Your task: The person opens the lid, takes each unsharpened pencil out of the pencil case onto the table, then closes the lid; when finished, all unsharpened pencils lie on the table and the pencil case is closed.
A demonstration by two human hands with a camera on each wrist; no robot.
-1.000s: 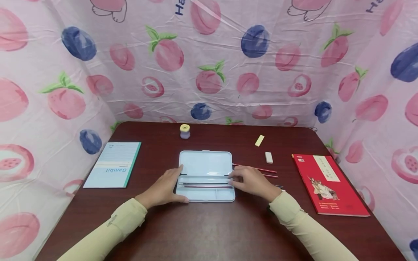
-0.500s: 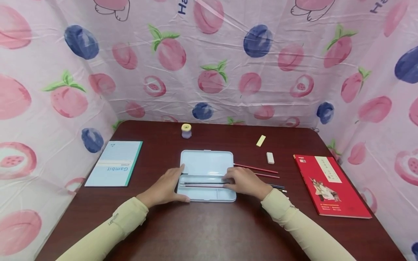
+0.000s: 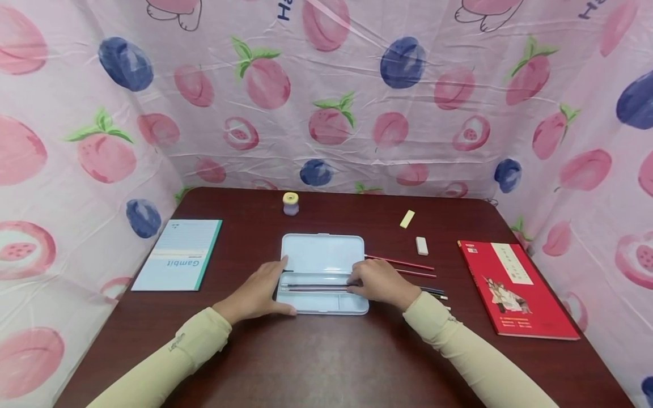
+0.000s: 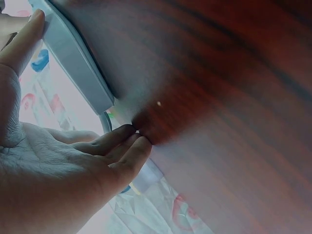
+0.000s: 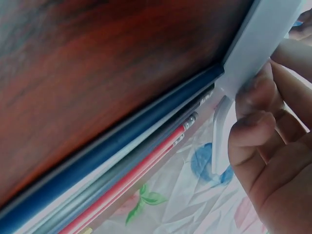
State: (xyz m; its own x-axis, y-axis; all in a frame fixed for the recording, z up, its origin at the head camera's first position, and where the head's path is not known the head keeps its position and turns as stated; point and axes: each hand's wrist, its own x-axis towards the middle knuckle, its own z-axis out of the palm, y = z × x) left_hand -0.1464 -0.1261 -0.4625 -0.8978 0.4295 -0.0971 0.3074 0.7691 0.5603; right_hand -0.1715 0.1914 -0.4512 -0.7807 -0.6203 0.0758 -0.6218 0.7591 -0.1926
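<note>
That right hand [image 3: 381,280] has slid inward over the case [image 3: 318,251], its grip (clamped or not, I can't tell) nearest the pencils [image 3: 318,288] running leftward from it.

From the case [image 3: 322,254] as dial centre on the table [image 3: 326,362]: pencils [image 3: 316,285] lie in its tray. The left hand [image 3: 257,290] is at nine o'clock, the right hand [image 3: 381,280] at three. Loose pencils [image 3: 408,263] lie at three, the book [image 3: 515,292] farther out. The eraser [image 3: 422,246] sits toward two, the strip [image 3: 407,219] behind it; jar [image 3: 291,205] at eleven, notebook [image 3: 178,243] nearer nine. Behind the table, at twelve, hangs the curtain [image 3: 347,68].
</note>
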